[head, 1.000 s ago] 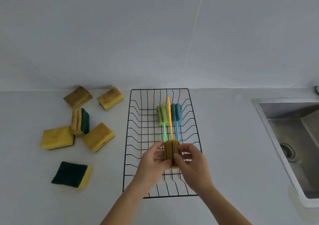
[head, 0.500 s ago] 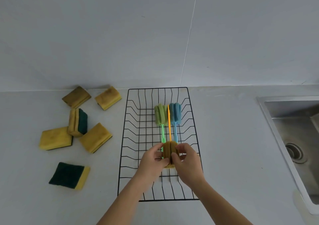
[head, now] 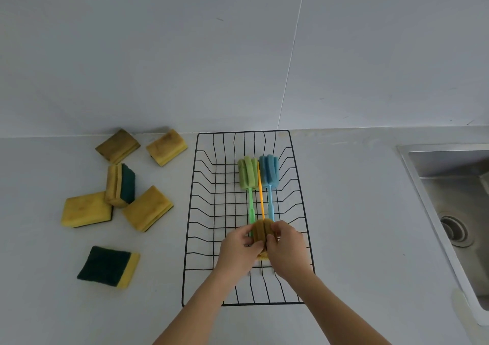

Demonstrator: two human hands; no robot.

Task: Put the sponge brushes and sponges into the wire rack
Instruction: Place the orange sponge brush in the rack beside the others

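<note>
- Both hands have sunk a little lower into the rack (head: 197,186) since a second ago, bringing the yellow brush (head: 262,235) down between the two brushes already lying there.
- Head view: left hand (head: 238,250) and right hand (head: 285,252) each have their grip closed on the yellow brush's sponge head, at the near middle of the rack; its orange handle points far, between the green brush (head: 248,172) and the blue brush (head: 268,170).
- Six sponges (head: 148,208) lie loose on the desk (head: 357,212), left of the rack; none is in yet.
- To do this step well, I judge: keep the handle parallel to its neighbours, lower the head until the wires bear it, then open both hands together so it does not roll.
- A sink (head: 449,186) sits at the right, well apart.
</note>
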